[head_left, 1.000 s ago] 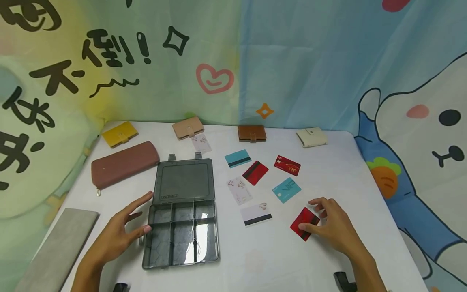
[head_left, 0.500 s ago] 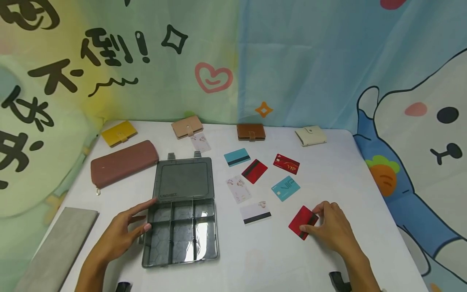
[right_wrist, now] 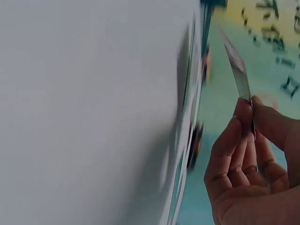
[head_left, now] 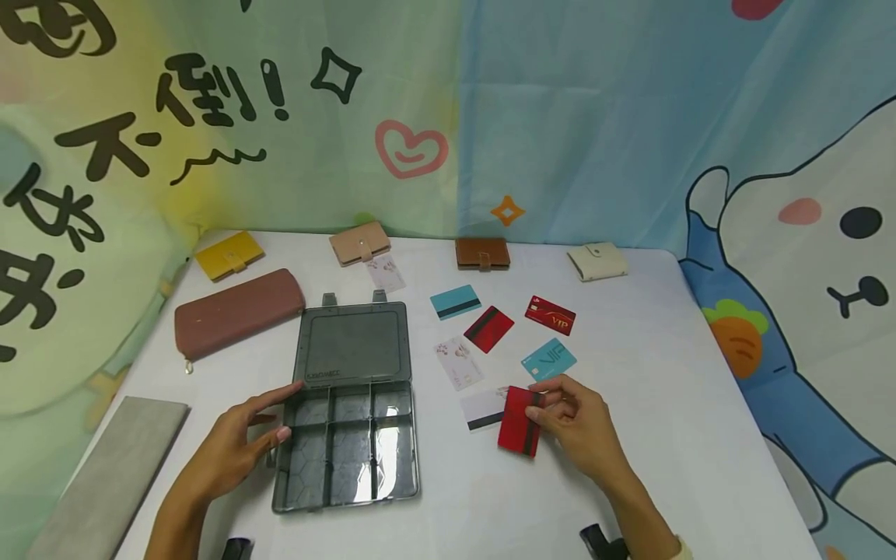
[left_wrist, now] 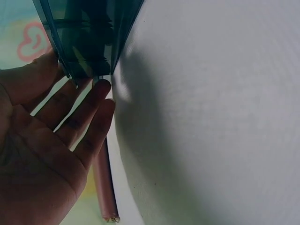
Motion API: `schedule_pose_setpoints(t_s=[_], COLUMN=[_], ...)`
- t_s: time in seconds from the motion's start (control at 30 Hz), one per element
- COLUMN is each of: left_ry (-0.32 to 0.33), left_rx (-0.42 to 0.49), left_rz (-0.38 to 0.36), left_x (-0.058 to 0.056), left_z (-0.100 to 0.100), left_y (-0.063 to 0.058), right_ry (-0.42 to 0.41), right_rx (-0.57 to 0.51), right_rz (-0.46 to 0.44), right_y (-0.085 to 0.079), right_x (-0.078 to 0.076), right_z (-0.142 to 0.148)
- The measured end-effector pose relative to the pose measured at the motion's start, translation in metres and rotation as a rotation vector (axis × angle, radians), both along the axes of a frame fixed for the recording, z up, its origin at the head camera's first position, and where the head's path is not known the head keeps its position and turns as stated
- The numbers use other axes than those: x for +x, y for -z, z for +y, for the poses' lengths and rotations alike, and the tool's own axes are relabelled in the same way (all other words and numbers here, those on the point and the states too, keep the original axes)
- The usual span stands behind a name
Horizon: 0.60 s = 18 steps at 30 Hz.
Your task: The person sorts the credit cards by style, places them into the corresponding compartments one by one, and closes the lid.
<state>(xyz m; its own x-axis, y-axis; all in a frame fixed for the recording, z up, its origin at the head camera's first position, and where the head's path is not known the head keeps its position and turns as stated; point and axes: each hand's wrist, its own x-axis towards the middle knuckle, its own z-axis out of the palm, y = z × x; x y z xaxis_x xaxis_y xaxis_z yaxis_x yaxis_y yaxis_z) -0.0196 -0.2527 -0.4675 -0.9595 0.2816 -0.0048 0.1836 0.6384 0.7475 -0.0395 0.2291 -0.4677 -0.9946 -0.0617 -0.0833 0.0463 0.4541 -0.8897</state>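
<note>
Between thumb and fingers, my right hand (head_left: 577, 424) pinches a red card (head_left: 518, 421) with a dark stripe. In the right wrist view the card (right_wrist: 239, 70) is seen nearly edge-on, raised off the table. It overlaps the white card with a black stripe (head_left: 483, 406) in the head view. My left hand (head_left: 234, 443) rests at the left side of a dark see-through plastic box (head_left: 350, 505), its fingers extended and loosely spread. The box's lid (head_left: 353, 342) lies back, showing several compartments with nothing in them. In the left wrist view, fingertips meet the box's edge (left_wrist: 89, 47).
Several cards lie right of the box, among them a teal VIP card (head_left: 549, 359) and a red VIP card (head_left: 551, 315). Along the back are yellow (head_left: 229, 257), beige (head_left: 359, 243), brown (head_left: 483, 253) and cream (head_left: 597, 262) wallets. A long brown wallet (head_left: 238, 315) and grey slab (head_left: 112, 474) lie left.
My right hand has lifted the red card from the table and carried it left towards the box. My left hand has shifted only slightly along the box's side.
</note>
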Motion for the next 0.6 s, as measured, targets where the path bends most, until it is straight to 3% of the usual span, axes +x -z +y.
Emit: schedule_pose_setpoints(t_s=[0.17,0.33,0.6], left_ry=[-0.004,-0.009,-0.009], left_rx=[-0.009,-0.008,0.007], left_rz=[0.011,0.024,0.022], left_x=[0.001,0.002,0.002], left_z=[0.000,0.001,0.002], left_y=[0.001,0.000,-0.001], right_ry=[-0.070,-0.162,-0.275], right_rx=[-0.168,-0.217,-0.174], right_rz=[-0.078,-0.128,-0.024], right_y=[-0.004,-0.014,-0.018], right_x=[0.001,0.004,0.004], right_z=[-0.045,-0.089,-0.140])
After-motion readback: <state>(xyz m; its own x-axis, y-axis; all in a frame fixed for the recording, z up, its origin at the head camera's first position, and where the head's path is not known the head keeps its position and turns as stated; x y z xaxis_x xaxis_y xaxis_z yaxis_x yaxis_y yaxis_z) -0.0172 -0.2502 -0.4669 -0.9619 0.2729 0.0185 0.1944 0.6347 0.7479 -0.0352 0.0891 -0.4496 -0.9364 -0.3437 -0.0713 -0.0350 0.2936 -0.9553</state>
